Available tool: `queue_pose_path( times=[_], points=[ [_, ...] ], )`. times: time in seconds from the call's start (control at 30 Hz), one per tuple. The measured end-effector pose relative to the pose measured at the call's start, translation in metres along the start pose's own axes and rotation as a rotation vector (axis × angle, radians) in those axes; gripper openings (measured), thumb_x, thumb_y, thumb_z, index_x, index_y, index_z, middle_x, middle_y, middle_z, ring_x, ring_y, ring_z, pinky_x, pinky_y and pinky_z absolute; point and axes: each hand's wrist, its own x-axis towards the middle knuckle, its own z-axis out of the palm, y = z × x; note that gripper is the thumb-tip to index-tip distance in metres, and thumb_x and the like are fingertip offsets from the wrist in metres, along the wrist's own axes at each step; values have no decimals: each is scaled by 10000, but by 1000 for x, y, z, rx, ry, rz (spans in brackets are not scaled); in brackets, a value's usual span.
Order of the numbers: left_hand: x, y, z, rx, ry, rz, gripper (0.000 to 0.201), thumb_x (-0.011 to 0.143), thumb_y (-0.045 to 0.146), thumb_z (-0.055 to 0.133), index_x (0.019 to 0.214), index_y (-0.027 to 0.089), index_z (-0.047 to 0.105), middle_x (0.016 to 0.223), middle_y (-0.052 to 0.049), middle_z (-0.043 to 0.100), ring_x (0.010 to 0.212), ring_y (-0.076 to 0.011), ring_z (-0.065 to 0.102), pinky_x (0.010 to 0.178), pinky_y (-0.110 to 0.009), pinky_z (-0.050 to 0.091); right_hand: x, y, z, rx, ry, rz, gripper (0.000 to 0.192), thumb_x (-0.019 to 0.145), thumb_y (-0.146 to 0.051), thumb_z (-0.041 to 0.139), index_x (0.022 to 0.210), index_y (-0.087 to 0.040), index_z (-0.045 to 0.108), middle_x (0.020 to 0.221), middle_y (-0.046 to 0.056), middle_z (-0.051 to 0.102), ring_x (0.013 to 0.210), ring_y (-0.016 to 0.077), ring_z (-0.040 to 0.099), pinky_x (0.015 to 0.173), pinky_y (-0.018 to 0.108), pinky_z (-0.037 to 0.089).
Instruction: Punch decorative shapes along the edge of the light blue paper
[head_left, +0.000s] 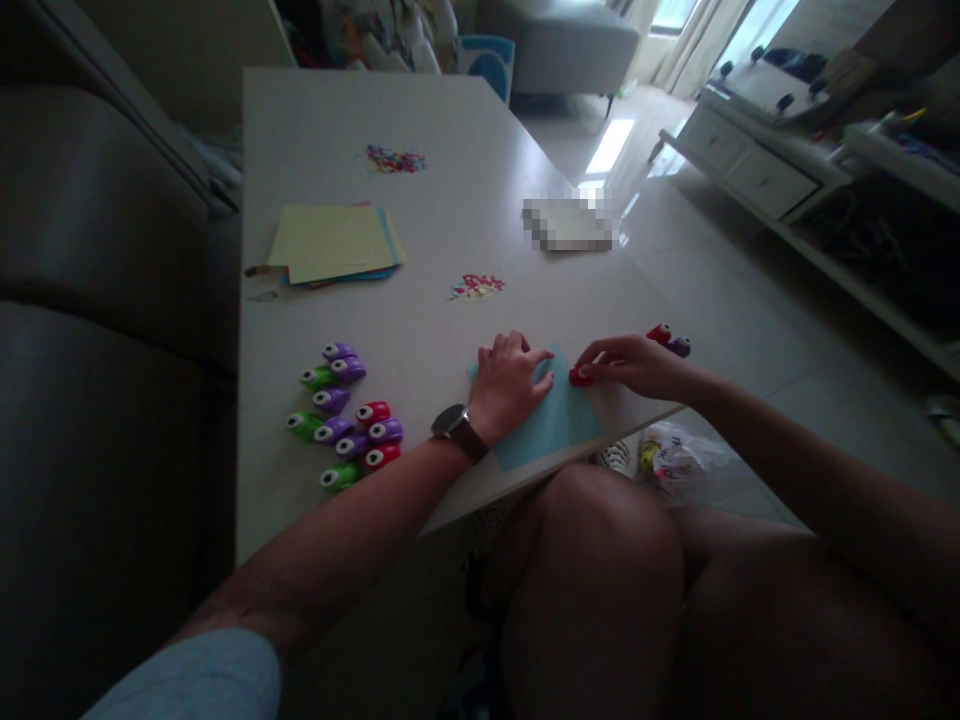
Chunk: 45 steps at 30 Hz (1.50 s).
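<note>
My left hand (508, 385), with a watch on its wrist, presses flat on a light blue paper sheet (555, 425) near the table's front edge. The fingers of my right hand (634, 365) pinch a small red paper punch (579, 377) sitting on the sheet's right edge. Two more punches, one red (659, 333) and one purple (679, 347), lie just beyond my right hand by the table's right edge.
A cluster of several purple, green and red punches (346, 420) lies to the left. A stack of coloured paper (334, 243) sits further back. Two confetti piles (475, 287) (394, 159) dot the white table (450, 120). A sofa stands on the left, my knees are under the front edge.
</note>
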Motion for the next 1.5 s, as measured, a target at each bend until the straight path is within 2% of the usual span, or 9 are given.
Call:
queue_pose_path(
  times=[0.3,0.47,0.73,0.93,1.03,1.27,1.4,1.5],
  points=[
    [1,1,-1,8,0,9,254,918,384,671,1152,299,716,1115,-78,605,1112,-272,522,904,-431,391,5,3,6,19,84,-54,288,791,-481,699,903,-219,735,880,72,764,844,225,698,789,378,551],
    [1,0,0,10,11,25,240,906,351,680,1131,276,717,1093,-76,608,1102,-266,536,899,-416,406,8,8,9,43,89,-89,280,795,-483,715,911,-230,745,920,73,770,888,237,704,827,395,559],
    [1,0,1,14,-18,94,210,938,305,632,1112,222,716,1027,-68,641,966,-225,600,840,-371,446,9,5,13,92,85,-85,271,784,-487,730,881,-234,747,899,71,768,899,236,705,871,421,560],
    [2,-1,0,-57,-32,125,243,949,268,627,1179,260,705,1024,-49,652,925,-196,619,839,-348,460,12,4,10,100,87,-68,295,739,-498,774,848,-227,740,873,70,769,864,229,701,849,412,554],
    [2,-1,-1,-93,-39,133,281,951,260,628,1222,283,696,1025,-41,661,905,-182,627,842,-340,465,15,0,6,111,45,-27,288,713,-479,800,829,-223,733,858,74,774,849,229,706,829,397,554],
    [4,0,-6,-117,-74,114,354,942,242,619,1277,330,691,1011,-26,668,885,-174,635,857,-331,474,25,-7,1,56,15,73,279,660,-445,853,769,-233,708,795,62,757,793,235,696,700,357,548],
    [5,-2,-5,-154,-72,124,361,953,246,596,1280,357,701,980,-18,664,850,-162,619,836,-314,472,30,-7,-1,32,22,101,270,646,-385,875,759,-234,682,793,61,740,749,214,668,609,323,513],
    [5,-4,-4,-169,-81,126,349,955,259,590,1261,366,718,962,-17,659,799,-151,597,790,-298,468,32,-7,-1,44,27,134,247,649,-310,875,753,-233,664,798,61,731,744,209,654,600,321,500]
  ],
)
